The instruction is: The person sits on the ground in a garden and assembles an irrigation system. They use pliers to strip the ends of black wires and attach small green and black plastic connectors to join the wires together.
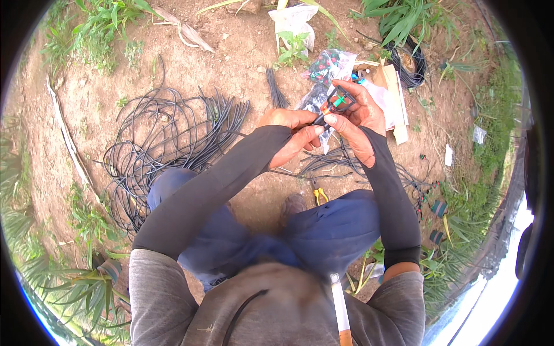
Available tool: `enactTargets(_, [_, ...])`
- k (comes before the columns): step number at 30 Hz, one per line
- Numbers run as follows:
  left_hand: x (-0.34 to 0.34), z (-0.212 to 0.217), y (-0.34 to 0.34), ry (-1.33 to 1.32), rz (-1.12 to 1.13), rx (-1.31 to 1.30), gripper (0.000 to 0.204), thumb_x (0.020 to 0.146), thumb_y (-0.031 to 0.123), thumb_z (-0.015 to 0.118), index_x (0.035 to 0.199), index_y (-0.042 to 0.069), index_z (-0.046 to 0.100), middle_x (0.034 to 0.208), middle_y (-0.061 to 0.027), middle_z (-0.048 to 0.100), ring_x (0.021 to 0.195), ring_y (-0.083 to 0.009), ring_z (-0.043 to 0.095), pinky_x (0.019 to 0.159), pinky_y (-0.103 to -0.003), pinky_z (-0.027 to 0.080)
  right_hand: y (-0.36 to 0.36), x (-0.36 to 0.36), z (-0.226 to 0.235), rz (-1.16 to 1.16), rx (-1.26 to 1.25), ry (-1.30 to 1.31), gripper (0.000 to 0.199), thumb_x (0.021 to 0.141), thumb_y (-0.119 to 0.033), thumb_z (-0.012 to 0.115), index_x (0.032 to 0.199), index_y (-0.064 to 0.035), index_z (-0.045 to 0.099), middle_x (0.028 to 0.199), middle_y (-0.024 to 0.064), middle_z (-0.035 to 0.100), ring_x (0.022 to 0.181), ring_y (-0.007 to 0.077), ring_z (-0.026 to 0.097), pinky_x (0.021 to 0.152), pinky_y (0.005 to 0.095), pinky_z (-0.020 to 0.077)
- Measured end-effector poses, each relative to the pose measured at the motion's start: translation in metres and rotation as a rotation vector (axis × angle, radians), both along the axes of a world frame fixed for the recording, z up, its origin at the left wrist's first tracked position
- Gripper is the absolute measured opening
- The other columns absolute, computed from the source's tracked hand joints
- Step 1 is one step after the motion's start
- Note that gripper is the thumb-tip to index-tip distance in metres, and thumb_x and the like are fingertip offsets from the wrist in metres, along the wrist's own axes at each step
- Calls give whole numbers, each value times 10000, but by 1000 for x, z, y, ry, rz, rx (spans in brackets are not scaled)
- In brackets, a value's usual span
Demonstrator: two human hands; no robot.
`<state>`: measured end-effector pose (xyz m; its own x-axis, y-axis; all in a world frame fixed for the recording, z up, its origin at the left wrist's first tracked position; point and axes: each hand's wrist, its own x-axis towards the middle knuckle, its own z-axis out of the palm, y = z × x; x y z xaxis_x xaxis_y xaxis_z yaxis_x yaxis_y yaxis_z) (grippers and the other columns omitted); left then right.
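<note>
- Lying at the far left on the bare dirt ground (242, 63), a loose coil of thin black tubing (167, 138) spread out well apart from both hands.
- The left hand (291, 135) sat at centre, closed narrowly around the end of a short black tube (321, 119), thumb and fingers pinching it; the sleeved forearm rose from the lower left, wrist bent inward.
- The tube looked light, springy and a little slick, best pinched close to its end so it would not flex.
- Just to the right, the right hand (358, 118) held a small black fitting with a green part (339, 101) between its fingertips, palm turned toward the left hand, forearm nearly upright.
- The fitting seemed hard, tiny and easily dropped.
- Behind the hands lay a clear plastic bag (329, 66); near the knees, yellow-handled pliers (319, 195).
</note>
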<state>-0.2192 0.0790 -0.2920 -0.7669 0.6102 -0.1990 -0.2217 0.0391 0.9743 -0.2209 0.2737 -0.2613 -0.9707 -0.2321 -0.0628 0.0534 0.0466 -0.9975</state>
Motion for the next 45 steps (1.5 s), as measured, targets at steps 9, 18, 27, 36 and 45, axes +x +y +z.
enactTargets(9, [6, -6, 10, -65, 101, 146, 301, 934, 193, 563, 1163, 1, 605, 895, -67, 672, 786, -128, 630, 703, -275, 518, 7, 0, -1, -36, -94, -110, 461, 851, 0, 650, 1279, -16, 478, 1103, 117, 646, 1023, 171, 606, 916, 294, 454])
enactTargets(18, [9, -8, 13, -6, 186, 89, 324, 900, 147, 607, 1164, -40, 591, 905, -103, 689, 763, -123, 634, 685, -258, 514, 4, 2, 4, 15, -84, -105, 464, 846, -25, 661, 1271, 20, 482, 1102, 150, 623, 1063, 217, 592, 957, 334, 455])
enactTargets(27, [13, -17, 17, -3, 207, 134, 315, 881, 92, 627, 1172, -25, 596, 959, -104, 675, 779, -119, 627, 706, -260, 524, 2, 2, 2, 54, -68, -97, 404, 828, -15, 682, 1204, 13, 535, 1054, 135, 643, 1022, 203, 605, 938, 325, 464])
enactTargets(36, [12, -21, 15, 119, 203, 61, 328, 879, 87, 635, 1189, -11, 596, 1010, -92, 667, 880, -114, 624, 741, -269, 537, 3, 5, 12, 102, -15, -55, 313, 852, -20, 662, 1146, -26, 554, 1082, 134, 663, 1041, 188, 622, 959, 318, 450])
enactTargets(45, [11, -18, 16, 49, 194, 91, 311, 885, 78, 627, 1179, -19, 602, 1042, -94, 659, 870, -114, 617, 740, -266, 532, 4, 0, 3, 96, -127, -89, 302, 856, -11, 654, 1113, -55, 503, 1086, 156, 654, 1064, 195, 608, 933, 324, 472])
